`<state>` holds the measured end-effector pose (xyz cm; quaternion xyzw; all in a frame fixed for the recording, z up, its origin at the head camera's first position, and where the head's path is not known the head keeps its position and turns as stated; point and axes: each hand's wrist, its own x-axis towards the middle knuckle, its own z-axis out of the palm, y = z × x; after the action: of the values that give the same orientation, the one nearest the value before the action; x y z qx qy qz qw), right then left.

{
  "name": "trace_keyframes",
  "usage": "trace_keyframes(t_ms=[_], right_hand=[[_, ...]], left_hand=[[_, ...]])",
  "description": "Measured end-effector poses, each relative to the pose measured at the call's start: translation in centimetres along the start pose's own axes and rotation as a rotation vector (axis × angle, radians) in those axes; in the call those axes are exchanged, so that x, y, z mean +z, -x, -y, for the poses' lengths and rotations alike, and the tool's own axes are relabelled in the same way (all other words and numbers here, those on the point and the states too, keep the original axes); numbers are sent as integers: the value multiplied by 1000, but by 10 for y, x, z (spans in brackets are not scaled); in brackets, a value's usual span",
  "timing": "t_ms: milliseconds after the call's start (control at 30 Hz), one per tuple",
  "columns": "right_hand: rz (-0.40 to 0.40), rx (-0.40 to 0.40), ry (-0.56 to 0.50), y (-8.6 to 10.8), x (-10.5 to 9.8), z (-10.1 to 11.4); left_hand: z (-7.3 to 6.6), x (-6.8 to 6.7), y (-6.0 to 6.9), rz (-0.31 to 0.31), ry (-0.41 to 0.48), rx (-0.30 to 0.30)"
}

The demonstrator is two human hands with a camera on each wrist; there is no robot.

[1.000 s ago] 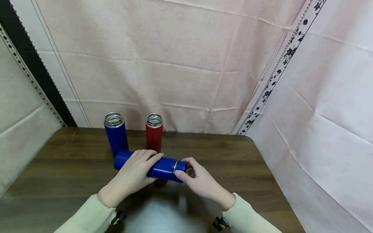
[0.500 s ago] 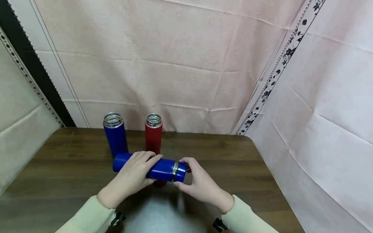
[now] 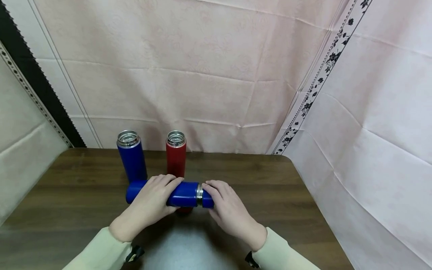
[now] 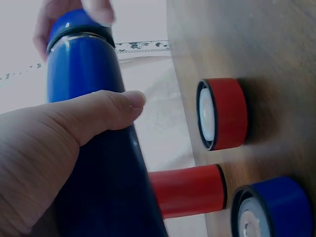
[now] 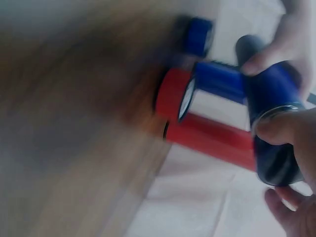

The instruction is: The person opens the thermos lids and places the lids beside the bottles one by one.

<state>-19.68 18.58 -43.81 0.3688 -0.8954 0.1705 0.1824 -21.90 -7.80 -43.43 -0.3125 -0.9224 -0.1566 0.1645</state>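
Note:
My left hand (image 3: 153, 198) grips the body of a blue thermos bottle (image 3: 183, 194), which lies sideways above the table. Its thumb crosses the bottle's side in the left wrist view. At the bottle's right end, my right hand (image 3: 233, 212) holds the blue lid (image 3: 207, 199) between thumb and fingers. A silver band shows between lid and body in the head view. Behind stand an uncapped blue bottle (image 3: 131, 159) and an uncapped red bottle (image 3: 176, 159), both with bare metal necks. A red lid (image 4: 229, 113) and another blue lid (image 4: 286, 207) sit on the table.
The brown wooden table (image 3: 253, 172) extends to both sides of the bottles. Pale cloth (image 3: 202, 75) hangs along its back and sides. In the head view the held bottle mostly hides the loose lids.
The right hand has shifted its hold, its fingers now over the top of the lid. The held bottle has swung nearly level and slightly left. The silver band shows wider than a second ago.

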Motion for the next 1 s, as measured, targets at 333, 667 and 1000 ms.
trace_keyframes(t_ms=[333,667,1000], right_hand=[[-46,58,30,11,4,-19],[85,251,-148,18,6,-31],[64,357,-150,29,10,-54]], left_hand=[[5,-5,-1,-6,32,-48],[-1,-9,-15,-71,88,-46],[-18,-9,-45,-121,351,-60]])
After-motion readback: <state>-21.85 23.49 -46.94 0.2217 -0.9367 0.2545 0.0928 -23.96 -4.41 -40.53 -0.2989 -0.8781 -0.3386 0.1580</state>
